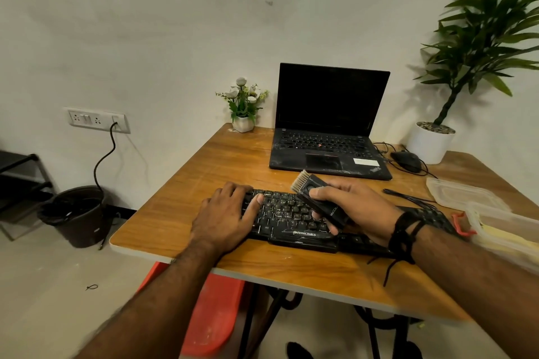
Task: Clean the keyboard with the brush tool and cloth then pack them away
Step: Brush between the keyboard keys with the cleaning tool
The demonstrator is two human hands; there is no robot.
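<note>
The black keyboard (291, 220) lies near the front edge of the wooden table (204, 183), its right end hidden under the right arm. The left hand (227, 214) rests flat on the keyboard's left end, fingers spread and relaxed, thumb on the keys. The right hand (354, 208) grips the black brush tool (319, 198), its pale bristles tilted up and to the far left, clear of the keys. No cloth can be made out.

Risks, as I judge them: the keyboard sits close to the near edge, so a hard sweep could push it off if the left hand lifts. Dust brushed far-right could land on the open laptop (329, 131) just beyond. The wrist cords (404, 234) dangle low and might snag keys.

The tabletop is scuffed and dusty. A clear container (495, 224) and its lid (463, 194) sit at the right, a mouse (407, 161) beyond them, a small flower pot (243, 122) in the far corner. A large potted plant (431, 141) stands far right against a white wall; a dark bin (77, 214) sits on the floor at left.
</note>
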